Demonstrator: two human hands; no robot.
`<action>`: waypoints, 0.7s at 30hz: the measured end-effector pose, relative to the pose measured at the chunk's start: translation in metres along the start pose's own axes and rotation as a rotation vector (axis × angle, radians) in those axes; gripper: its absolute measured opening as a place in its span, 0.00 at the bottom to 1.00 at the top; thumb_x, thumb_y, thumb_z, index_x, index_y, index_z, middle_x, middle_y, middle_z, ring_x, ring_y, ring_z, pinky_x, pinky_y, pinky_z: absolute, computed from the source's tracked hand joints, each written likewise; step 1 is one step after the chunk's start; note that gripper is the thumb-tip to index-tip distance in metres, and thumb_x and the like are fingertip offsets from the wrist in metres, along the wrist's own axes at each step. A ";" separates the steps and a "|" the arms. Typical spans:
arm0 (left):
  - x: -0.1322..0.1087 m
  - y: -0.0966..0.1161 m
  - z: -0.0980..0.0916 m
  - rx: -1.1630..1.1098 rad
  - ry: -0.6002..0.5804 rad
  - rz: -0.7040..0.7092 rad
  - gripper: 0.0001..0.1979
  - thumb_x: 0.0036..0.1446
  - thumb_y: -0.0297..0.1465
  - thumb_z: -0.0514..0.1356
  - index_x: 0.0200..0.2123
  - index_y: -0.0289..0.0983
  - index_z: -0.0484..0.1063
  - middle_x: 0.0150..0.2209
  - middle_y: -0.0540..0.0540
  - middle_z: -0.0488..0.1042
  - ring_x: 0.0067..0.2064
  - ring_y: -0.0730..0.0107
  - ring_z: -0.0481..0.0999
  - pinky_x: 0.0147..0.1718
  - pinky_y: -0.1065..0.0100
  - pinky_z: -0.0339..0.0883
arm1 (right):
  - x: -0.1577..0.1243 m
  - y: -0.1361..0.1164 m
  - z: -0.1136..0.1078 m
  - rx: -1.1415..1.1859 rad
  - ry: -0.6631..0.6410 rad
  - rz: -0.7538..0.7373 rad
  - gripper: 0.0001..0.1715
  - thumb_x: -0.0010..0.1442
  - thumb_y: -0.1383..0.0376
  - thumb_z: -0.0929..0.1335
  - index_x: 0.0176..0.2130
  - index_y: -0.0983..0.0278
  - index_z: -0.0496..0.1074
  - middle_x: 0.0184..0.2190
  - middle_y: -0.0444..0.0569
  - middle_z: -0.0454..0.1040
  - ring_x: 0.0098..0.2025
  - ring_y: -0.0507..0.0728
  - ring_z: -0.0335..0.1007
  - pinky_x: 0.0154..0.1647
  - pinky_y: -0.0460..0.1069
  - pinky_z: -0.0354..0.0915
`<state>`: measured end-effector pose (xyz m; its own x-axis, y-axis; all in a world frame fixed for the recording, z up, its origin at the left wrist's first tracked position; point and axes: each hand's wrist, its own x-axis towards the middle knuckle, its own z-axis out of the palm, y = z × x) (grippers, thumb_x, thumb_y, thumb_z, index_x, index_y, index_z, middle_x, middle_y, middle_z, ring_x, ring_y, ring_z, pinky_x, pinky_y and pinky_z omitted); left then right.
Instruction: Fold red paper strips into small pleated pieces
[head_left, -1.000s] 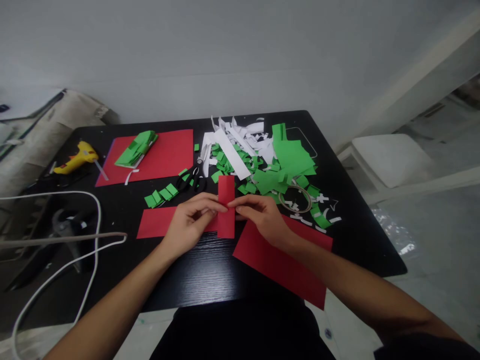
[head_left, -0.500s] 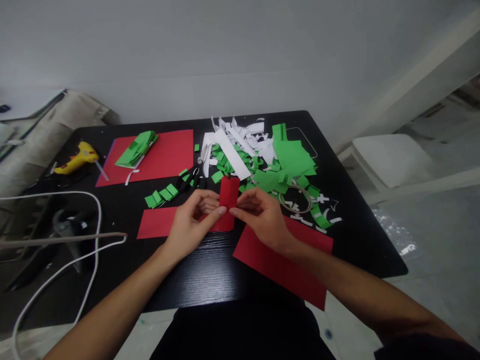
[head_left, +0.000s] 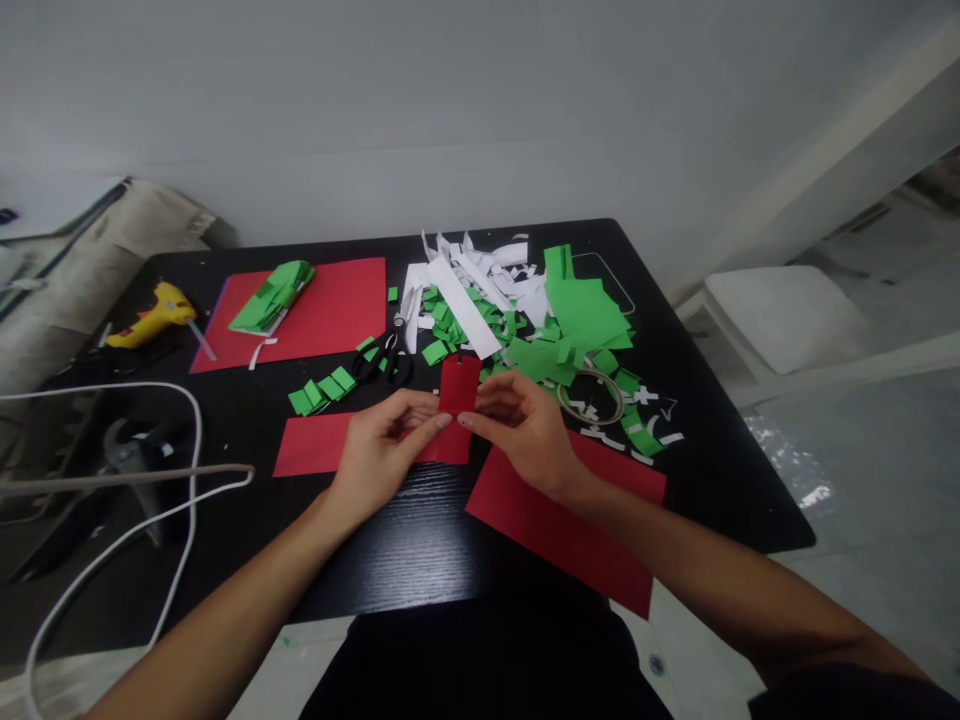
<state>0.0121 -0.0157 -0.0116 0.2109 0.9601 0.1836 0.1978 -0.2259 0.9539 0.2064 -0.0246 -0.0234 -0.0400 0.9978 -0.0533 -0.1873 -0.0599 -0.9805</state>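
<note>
Head view: both hands meet at the middle of the frame over the black table (head_left: 420, 545). The left hand (head_left: 379, 455) and the right hand (head_left: 529, 430) each close thumb and forefinger on the same small red paper strip (head_left: 459, 385), fingertips almost touching, the other fingers loosely curled.

A second ago this strip stood straight and long between the hands, its lower end reaching down onto the table. Now it looks shorter. Its upper part leans toward the right of the frame and its lower part is tucked behind the left thumb, so the paper appears to be bending at the pinch line. I judge that a crease is forming across it. The right hand has also risen slightly and closed in.

Nothing else has moved. A red sheet (head_left: 559, 525) lies under the right wrist at lower right, and another red strip (head_left: 311, 445) lies flat just left of the left hand. Black scissors (head_left: 386, 355) lie just above the hands, with a tape ring (head_left: 592, 398) to the right. Green scraps (head_left: 581, 315) and white strips (head_left: 465, 300) are heaped at upper centre, and a yellow glue gun (head_left: 154, 315) sits at far left.
</note>
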 end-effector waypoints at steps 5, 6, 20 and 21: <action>0.000 -0.001 0.000 -0.011 -0.005 -0.004 0.08 0.59 0.33 0.71 0.40 0.38 0.81 0.34 0.48 0.84 0.33 0.70 0.83 0.37 0.69 0.80 | 0.001 0.001 0.000 0.002 0.000 -0.005 0.25 0.47 0.58 0.83 0.40 0.59 0.73 0.33 0.43 0.79 0.39 0.55 0.80 0.46 0.53 0.77; 0.000 -0.001 0.000 -0.011 -0.003 -0.007 0.08 0.59 0.33 0.71 0.40 0.38 0.81 0.34 0.48 0.84 0.33 0.69 0.83 0.37 0.68 0.80 | 0.002 0.001 0.000 -0.001 -0.004 -0.006 0.25 0.48 0.58 0.83 0.40 0.59 0.73 0.34 0.43 0.79 0.39 0.56 0.80 0.47 0.53 0.77; -0.002 -0.001 0.000 -0.031 -0.026 -0.020 0.09 0.59 0.34 0.71 0.42 0.38 0.80 0.38 0.46 0.85 0.36 0.68 0.84 0.40 0.68 0.81 | 0.000 0.001 -0.001 -0.077 -0.066 0.001 0.16 0.52 0.52 0.80 0.34 0.60 0.81 0.34 0.45 0.82 0.37 0.57 0.78 0.43 0.52 0.74; -0.002 0.000 0.001 -0.036 -0.028 -0.023 0.10 0.59 0.35 0.71 0.42 0.38 0.80 0.37 0.46 0.85 0.36 0.68 0.84 0.40 0.67 0.81 | -0.001 0.000 -0.001 -0.086 -0.065 -0.005 0.16 0.53 0.52 0.80 0.34 0.60 0.81 0.34 0.46 0.83 0.38 0.57 0.78 0.44 0.53 0.74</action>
<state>0.0121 -0.0178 -0.0122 0.2336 0.9598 0.1557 0.1683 -0.1977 0.9657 0.2074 -0.0253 -0.0240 -0.1034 0.9939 -0.0387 -0.1028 -0.0494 -0.9935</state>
